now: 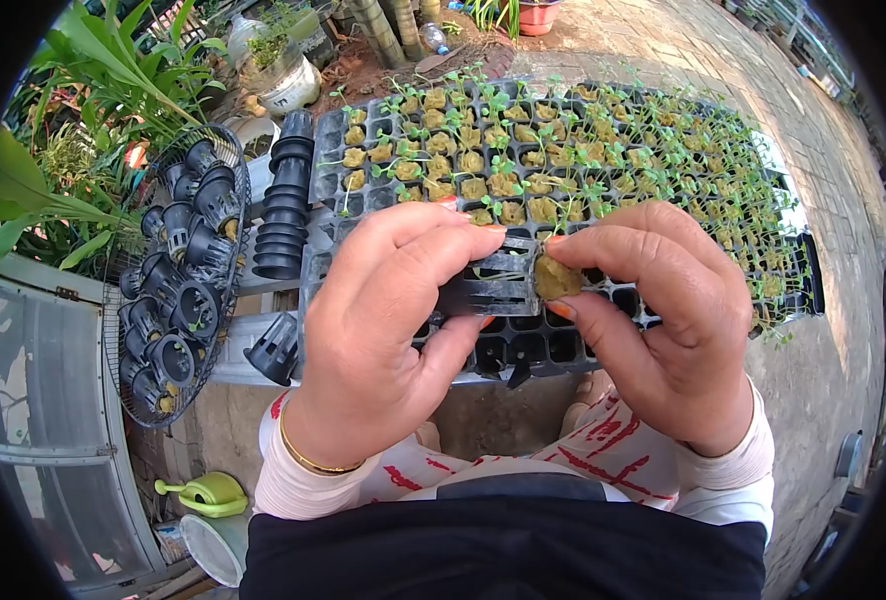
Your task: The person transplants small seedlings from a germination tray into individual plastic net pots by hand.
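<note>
My left hand [373, 300] grips a black slotted net pot [491, 295] lying on its side, thumb below and fingers above. Against the pot's right end sits a yellowish-brown sponge plug [557, 280], pinched between the thumb and finger of my right hand [668, 315]. Bits of green show through the pot's slots; how far the plug goes in cannot be made out. Both hands are over a black seedling tray [563, 348], whose cells hold similar plugs with small green seedlings. Several cells along its near and left sides hold no plug.
Left of the tray stand a column of nested black net pots [284, 215] and a loose net pot [275, 348]. A wire basket [235, 290] holds several more. Lower left are a green watering can [213, 494] and a bucket [213, 548]. Leafy plants [93, 90] grow upper left.
</note>
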`<state>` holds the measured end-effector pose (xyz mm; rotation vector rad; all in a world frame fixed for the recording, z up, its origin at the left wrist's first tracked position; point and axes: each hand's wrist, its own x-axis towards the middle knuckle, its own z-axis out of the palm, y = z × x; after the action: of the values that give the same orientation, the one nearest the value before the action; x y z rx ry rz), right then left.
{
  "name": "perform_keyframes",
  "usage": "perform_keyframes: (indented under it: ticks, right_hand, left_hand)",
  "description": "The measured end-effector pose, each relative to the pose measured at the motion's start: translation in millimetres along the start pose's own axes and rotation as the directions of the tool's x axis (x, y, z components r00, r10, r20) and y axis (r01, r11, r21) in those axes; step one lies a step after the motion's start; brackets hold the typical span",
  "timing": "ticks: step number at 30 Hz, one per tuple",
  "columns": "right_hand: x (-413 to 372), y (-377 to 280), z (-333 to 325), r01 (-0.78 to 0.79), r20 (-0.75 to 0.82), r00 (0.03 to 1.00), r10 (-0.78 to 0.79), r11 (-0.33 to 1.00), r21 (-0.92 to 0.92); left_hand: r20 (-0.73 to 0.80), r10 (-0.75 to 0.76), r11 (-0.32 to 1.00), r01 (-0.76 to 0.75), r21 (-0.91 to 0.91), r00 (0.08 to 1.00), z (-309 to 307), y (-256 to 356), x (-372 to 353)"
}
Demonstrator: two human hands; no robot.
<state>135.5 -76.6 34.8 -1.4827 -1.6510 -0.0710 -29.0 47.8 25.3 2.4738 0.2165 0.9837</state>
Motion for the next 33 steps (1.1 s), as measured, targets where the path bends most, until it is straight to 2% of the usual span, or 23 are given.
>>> perform_keyframes:
  ticks: [8, 12, 21, 23, 33]
  right_hand:
    - [-0.9, -1.1, 0.1, -0.051, -0.019, 0.998, 0.052, 0.996, 0.071]
    - [-1.8, 0.2, 1.7, -0.019, -0.043, 0.999, 0.022, 0.997, 0.078]
    - [-1.4, -4.1, -0.1, -0.01, -0.018, 1.0, 0.012, 0.995, 0.098]
    - [-1.6, -4.5, -1.5, -0.052, 0.016, 0.999, 0.051, 0.993, 0.11]
    - [-3.3, 0.0, -2.4, -0.027, 0.01, 1.0, 0.025, 0.988, 0.15]
  left_hand:
    - [0.027, 0.001, 1.0, -0.001, -0.009, 1.0, 0.8, 1.4, 3.1]
    - [0.026, 0.011, 1.0, -0.011, -0.018, 1.0, 1.9, 1.1, 3.1]
    - [0.031, 0.024, 1.0, -0.023, -0.015, 0.999, 0.2, 1.7, 2.0]
    - [0.013, 0.028, 0.999, -0.027, -0.018, 1.0, -0.2, 1.0, 1.3]
    - [0.034, 0.025, 0.999, -0.023, -0.046, 0.999, -1.9, -0.8, 0.9]
